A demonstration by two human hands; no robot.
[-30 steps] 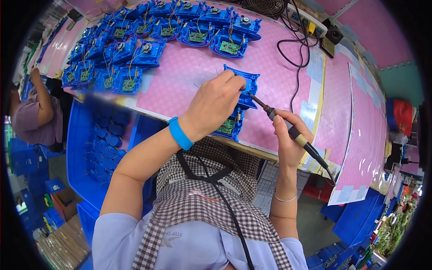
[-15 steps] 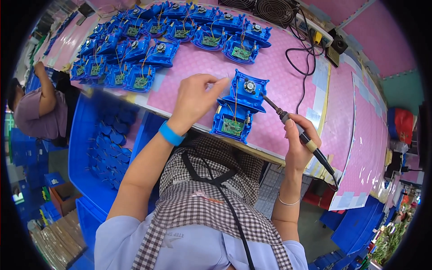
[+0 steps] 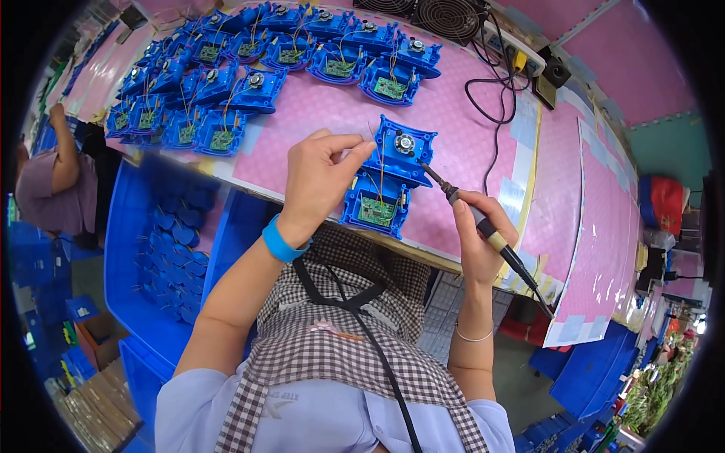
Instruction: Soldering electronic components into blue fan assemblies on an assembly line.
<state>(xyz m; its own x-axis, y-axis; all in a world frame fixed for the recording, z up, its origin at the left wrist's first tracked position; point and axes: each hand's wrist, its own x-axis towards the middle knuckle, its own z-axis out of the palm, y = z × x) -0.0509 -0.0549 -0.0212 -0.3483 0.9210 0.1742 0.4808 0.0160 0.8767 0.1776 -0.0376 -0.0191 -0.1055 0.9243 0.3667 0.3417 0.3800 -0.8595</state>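
Note:
A blue plastic housing (image 3: 387,177) lies open on the pink mat, with a small green circuit board (image 3: 375,211) in its near half and a round metal part (image 3: 405,142) in its far half. My left hand (image 3: 317,181) pinches a thin wire at the housing's left edge. My right hand (image 3: 477,241) grips a soldering iron (image 3: 476,219) like a pen. Its tip rests at the housing's right side, just below the round part.
Several more blue housings (image 3: 249,68) with boards lie in rows at the far left of the pink mat (image 3: 453,106). A blue bin (image 3: 162,249) of blue parts stands below the table's left edge. Black fans (image 3: 445,15) and cables lie at the back. Another person (image 3: 53,189) sits at left.
The view has shifted so the housing sits more central. My left hand has moved from on top of the housing to its left edge, pinching a wire. The iron's tip stays at the housing.

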